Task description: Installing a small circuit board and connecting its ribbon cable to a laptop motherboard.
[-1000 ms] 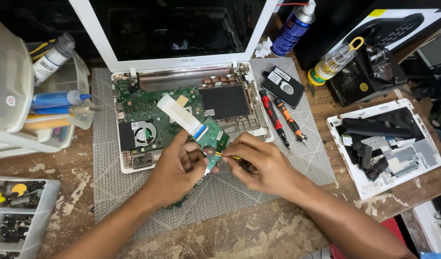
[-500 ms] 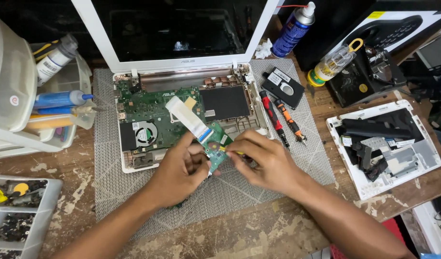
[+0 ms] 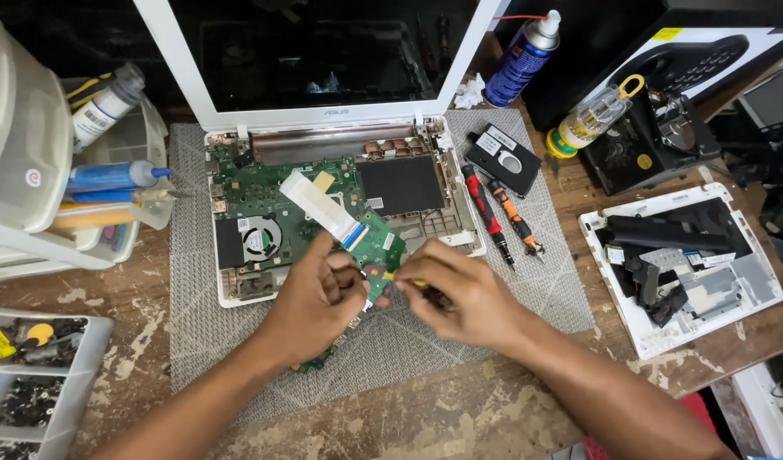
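Wooden workbench (image 3: 459,417), paint-flecked, carrying everything. Grey mesh mat (image 3: 195,341) laid across its middle.

White laptop (image 3: 323,111) on the mat's far half, lid up, screen dark, keyboard deck removed. Green mainboard (image 3: 255,183) exposed on the left of the base; round cooling fan (image 3: 259,238) near the base's front-left corner; black rectangular panel (image 3: 401,183) toward the right.

White plastic cover panel (image 3: 664,332) at the bench's right edge, inner side up, black parts lying in it. Clear organiser bins (image 3: 34,170) at the left edge with bottles and a blue-capped tube. Parts tray (image 3: 34,375) at the front-left corner, small dark hardware inside.

Blue spray can (image 3: 521,61) at the far edge, just right of the lid. Black hard drive (image 3: 504,158) on the mat's far-right corner. Red screwdriver (image 3: 485,209) and orange screwdriver (image 3: 515,217) beside it, side by side.

White ribbon cable (image 3: 316,204) running diagonally over the mainboard to a small green daughterboard (image 3: 376,245), which sits at the base's front edge, lifted between both hands.

Left hand (image 3: 310,298): fingers curled, thumb and forefinger pinching the daughterboard's near edge.

Right hand (image 3: 468,294): fingers pressed together around a thin yellow-handled tool (image 3: 408,279), probably tweezers or a small driver; tip at the daughterboard, mostly hidden.
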